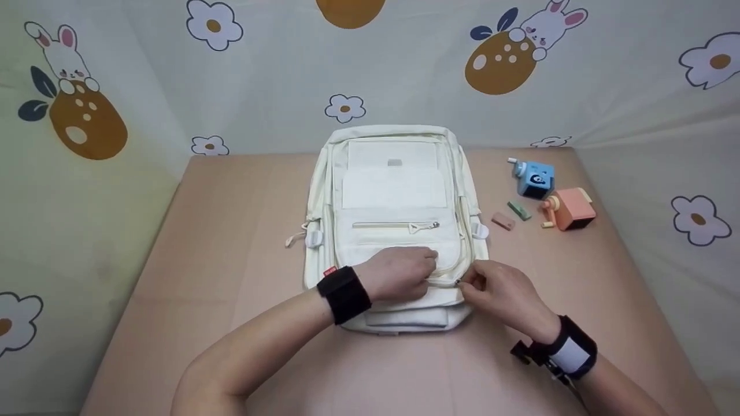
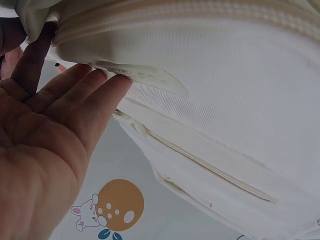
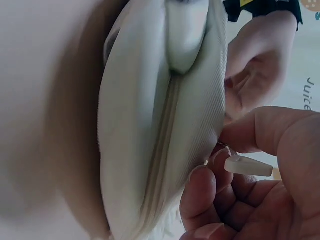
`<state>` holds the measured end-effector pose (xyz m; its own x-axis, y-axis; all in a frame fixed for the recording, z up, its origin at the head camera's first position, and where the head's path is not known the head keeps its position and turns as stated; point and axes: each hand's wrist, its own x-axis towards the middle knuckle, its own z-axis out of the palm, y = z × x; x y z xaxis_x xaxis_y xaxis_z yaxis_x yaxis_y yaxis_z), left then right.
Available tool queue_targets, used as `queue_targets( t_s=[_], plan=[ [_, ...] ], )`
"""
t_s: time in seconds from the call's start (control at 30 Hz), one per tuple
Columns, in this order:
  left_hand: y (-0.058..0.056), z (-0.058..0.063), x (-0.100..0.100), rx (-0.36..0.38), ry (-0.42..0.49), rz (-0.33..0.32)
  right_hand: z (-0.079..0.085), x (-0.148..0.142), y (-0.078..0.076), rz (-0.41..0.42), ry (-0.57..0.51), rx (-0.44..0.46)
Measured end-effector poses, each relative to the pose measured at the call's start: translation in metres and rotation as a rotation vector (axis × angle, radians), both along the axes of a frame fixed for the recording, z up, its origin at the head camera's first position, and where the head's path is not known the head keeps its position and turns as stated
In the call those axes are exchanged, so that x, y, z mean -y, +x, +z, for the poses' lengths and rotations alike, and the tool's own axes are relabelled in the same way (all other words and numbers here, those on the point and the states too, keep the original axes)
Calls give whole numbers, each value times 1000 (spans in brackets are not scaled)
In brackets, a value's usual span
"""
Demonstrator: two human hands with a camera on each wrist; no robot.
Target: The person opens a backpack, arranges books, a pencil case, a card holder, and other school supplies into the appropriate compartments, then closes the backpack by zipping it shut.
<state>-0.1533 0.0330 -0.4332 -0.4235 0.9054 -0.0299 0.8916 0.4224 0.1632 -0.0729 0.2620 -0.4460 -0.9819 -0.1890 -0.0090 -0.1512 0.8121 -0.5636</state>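
A cream-white backpack [image 1: 394, 190] lies front side up on the table, its top toward the back wall. My left hand [image 1: 402, 273] is over its lower front. In the left wrist view, the left thumb and index finger pinch a fold of fabric [image 2: 35, 20] beside the curved zipper [image 2: 150, 11], while the other fingers lie against the front panel. At the lower right corner, my right hand [image 1: 503, 290] pinches a zipper slider between thumb and fingers. Its pale pull tab [image 3: 249, 166] sticks out toward the palm in the right wrist view.
To the right of the backpack stand a blue pencil sharpener [image 1: 535, 179] and a pink pencil sharpener [image 1: 572, 209], both with cranks. A green eraser [image 1: 519, 210] and a pink eraser [image 1: 503, 221] lie close by. Patterned cloth [image 1: 277, 86] surrounds the table [image 1: 231, 248].
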Motion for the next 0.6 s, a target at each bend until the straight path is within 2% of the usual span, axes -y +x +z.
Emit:
queue_targets(
  t_s=[0.2, 0.4, 0.5, 0.6],
  plan=[
    [3, 2, 6, 4, -17, 4, 2, 8, 2, 22, -19, 12],
    [9, 2, 30, 7, -66, 13, 0, 6, 5, 21, 30, -17],
    [13, 0, 40, 23, -61, 34, -1, 6, 6, 16, 45, -26],
    [14, -3, 46, 33, -13, 47, -2, 7, 7, 6, 51, -29]
  ],
)
